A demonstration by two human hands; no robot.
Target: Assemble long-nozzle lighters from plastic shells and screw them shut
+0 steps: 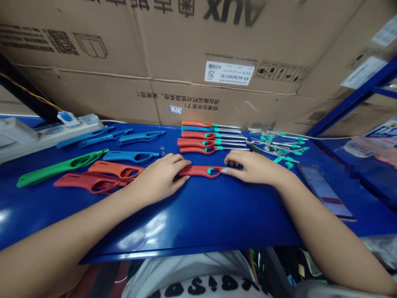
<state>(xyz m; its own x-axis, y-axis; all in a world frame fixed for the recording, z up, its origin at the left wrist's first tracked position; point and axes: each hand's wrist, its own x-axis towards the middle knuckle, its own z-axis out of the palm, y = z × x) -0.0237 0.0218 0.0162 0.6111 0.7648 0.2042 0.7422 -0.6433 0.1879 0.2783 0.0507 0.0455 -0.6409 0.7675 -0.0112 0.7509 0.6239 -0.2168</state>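
Note:
A red gas lighter [201,171] with a green trigger lies level across the blue table in front of me. My left hand [166,176] is closed around its handle end. At its other end, my right hand [240,166] pinches the nozzle beside the green collar; the fingers hide most of the metal tube. Just beyond, several finished-looking lighters [198,142] with orange, blue and red handles lie in a row, their metal tubes pointing right. Left of my left hand are loose handle shells: red [89,181], orange [107,168], blue [132,156] and green [58,167].
Metal tubes with green parts [283,147] lie in a pile at the back right. A phone [325,192] rests near my right forearm. A white power strip [52,134] stands at the back left. Behind the blue table [198,223] rises a large cardboard box [149,54].

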